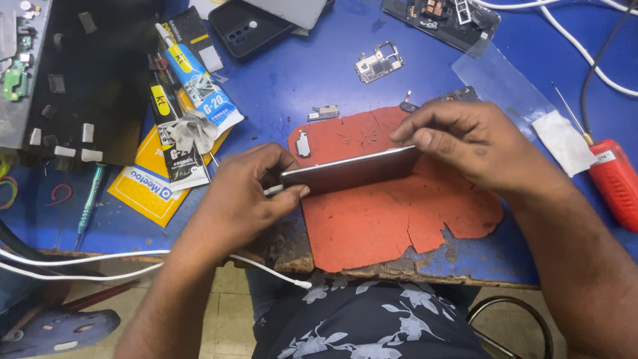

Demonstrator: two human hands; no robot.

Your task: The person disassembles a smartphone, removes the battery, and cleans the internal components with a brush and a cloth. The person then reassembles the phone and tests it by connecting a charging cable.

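Note:
A dark smartphone [352,170] is held on its edge over a torn red mat [389,213] on the blue workbench. My left hand [249,193] grips the phone's left end, thumb on its side, with a white cable plug at that end. My right hand [465,139] pinches the phone's right end from above. Several tiny screws [355,136] and a small metal part [303,143] lie on the mat behind the phone.
Glue tubes [199,86] and a yellow packet [149,186] lie at left beside a dark parts tray [86,80]. A circuit board [379,62], phone back cover [249,26], clear film [498,83], red tool [615,183] and white cables [133,256] surround the mat.

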